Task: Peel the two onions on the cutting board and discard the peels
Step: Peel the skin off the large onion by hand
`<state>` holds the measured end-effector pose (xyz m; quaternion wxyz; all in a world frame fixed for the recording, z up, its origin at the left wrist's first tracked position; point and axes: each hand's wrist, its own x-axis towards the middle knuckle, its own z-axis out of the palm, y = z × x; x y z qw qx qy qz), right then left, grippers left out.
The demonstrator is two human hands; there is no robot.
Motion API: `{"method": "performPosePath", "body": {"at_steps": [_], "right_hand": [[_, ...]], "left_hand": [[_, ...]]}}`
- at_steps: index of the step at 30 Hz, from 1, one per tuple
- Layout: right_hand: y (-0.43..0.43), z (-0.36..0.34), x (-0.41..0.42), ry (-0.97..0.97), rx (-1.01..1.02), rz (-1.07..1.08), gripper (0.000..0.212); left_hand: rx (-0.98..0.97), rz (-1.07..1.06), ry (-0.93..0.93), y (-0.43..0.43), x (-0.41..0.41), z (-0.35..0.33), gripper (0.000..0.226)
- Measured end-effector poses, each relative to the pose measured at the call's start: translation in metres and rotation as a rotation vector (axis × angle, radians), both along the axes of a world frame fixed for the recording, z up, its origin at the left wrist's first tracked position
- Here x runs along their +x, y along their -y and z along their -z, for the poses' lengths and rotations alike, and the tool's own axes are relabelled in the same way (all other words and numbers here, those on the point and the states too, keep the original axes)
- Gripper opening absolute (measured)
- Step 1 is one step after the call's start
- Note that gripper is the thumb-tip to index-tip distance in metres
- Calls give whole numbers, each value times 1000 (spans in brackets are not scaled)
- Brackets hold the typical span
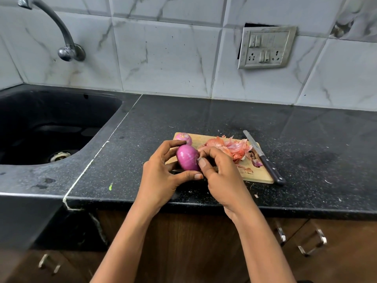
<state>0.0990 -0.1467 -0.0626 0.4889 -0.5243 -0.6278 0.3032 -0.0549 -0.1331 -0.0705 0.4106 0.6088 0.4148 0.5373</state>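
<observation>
Room: We stand at a black speckled counter [204, 119] with white, grey-veined wall tiles [163, 54] behind it.
Held onion: We see a smooth purple onion [186, 158] held between both hands over the near left corner of the cutting board [259, 174]. We cannot tell whether it touches the wood.
Left hand: Our left hand [163, 176] grips the onion from the left, with the fingers curled over its far side and the thumb under its near side.
Right hand: Our right hand [220, 172] pinches at the onion's right end, the thumb tip pressed against it and the fingers curled tight together just above.
Second onion: A pinkish onion [183, 137] sits on the board's far left corner, just beyond the left fingers.
Peels: A heap of orange-pink peels [230, 147] lies on the far right part of the board, with a few scraps nearer us.
Knife: A dark-handled knife [263, 158] lies along the board's right edge, with its blade pointing away.
Sink: A dark sink [51, 123] is sunk into the counter on the left, under a curved metal tap [61, 33].
Wall: A metal switch plate [266, 48] hangs crooked on the tiles, far right of the tap.
Below: Wooden cabinet fronts with metal handles [312, 244] show under the counter's near edge.
</observation>
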Motion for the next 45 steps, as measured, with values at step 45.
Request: {"method": "performPosePath", "body": {"at_steps": [45], "right_hand": [[2, 2, 12, 35, 222, 94, 17]], "left_hand": [[-87, 47, 118, -5, -1, 3, 76]]}}
